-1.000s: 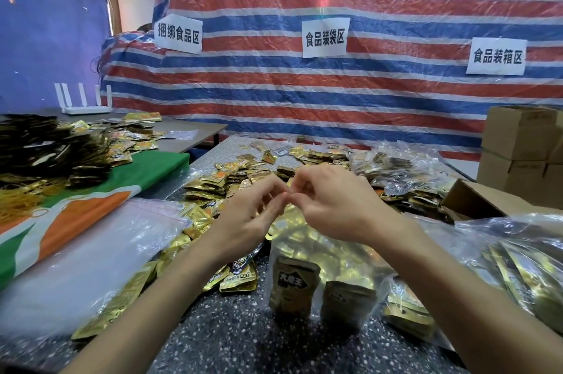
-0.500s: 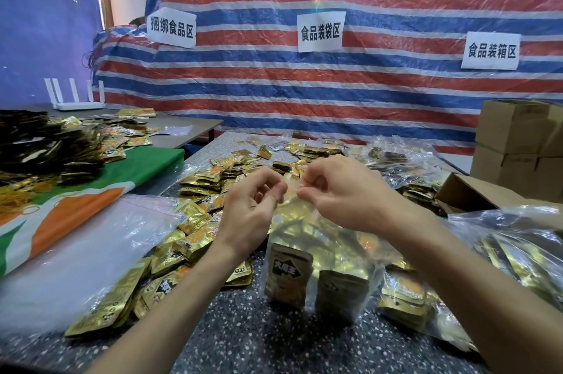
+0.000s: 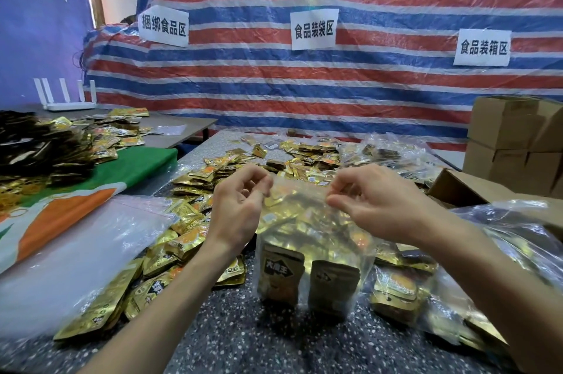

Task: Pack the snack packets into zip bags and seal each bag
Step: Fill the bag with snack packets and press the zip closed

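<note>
Item: one zip bag (image 3: 310, 251) of snack packets (image 3: 280, 276), upright near the tabletop's (image 3: 274, 343) front edge, top strip pinched by curled left hand (image 3: 240, 209) and right hand (image 3: 374, 206), which had drawn apart from its middle, so the seal looked nearly closed.

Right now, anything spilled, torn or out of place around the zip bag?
Nothing stands out. The zip bag stands upright on the table, left hand and right hand pinching its top edge. Loose snack packets lie scattered around it, none visibly torn.
</note>
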### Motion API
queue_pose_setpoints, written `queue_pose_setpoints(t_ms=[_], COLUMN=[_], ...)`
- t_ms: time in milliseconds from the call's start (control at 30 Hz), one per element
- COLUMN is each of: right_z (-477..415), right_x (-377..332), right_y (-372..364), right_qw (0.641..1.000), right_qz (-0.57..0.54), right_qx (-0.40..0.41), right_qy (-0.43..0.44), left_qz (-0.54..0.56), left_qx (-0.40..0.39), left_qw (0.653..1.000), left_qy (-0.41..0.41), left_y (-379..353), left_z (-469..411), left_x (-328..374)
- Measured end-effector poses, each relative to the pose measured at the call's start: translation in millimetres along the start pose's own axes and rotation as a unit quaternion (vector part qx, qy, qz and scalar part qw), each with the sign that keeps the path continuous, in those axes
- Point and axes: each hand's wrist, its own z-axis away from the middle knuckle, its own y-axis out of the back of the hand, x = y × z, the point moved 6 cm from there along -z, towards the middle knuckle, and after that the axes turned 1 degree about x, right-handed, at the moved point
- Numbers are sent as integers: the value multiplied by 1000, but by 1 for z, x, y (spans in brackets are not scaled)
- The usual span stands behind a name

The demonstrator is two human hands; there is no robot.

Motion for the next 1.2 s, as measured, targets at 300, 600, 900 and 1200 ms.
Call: queue_pose_setpoints(t_ms=[300, 600, 900, 1200], right_z=[12, 22, 27, 28], right_x=[22, 39, 51, 51], right_y=[12, 19, 22, 26], right_qw=[999, 999, 997, 996], right_qz=[22, -11, -65, -54], right_qx=[3, 17, 22, 69], right_qy=[-24, -28, -29, -10], left_qz=[-5, -8, -7, -16], left_qx=[21, 27, 31, 27], left_qw=[1000, 1000, 999, 999], left_qy=[1, 3, -6, -17], left_y=[3, 4, 8, 9], left_z=[-7, -10, -12, -5], left_x=[-5, -12, -18, -7])
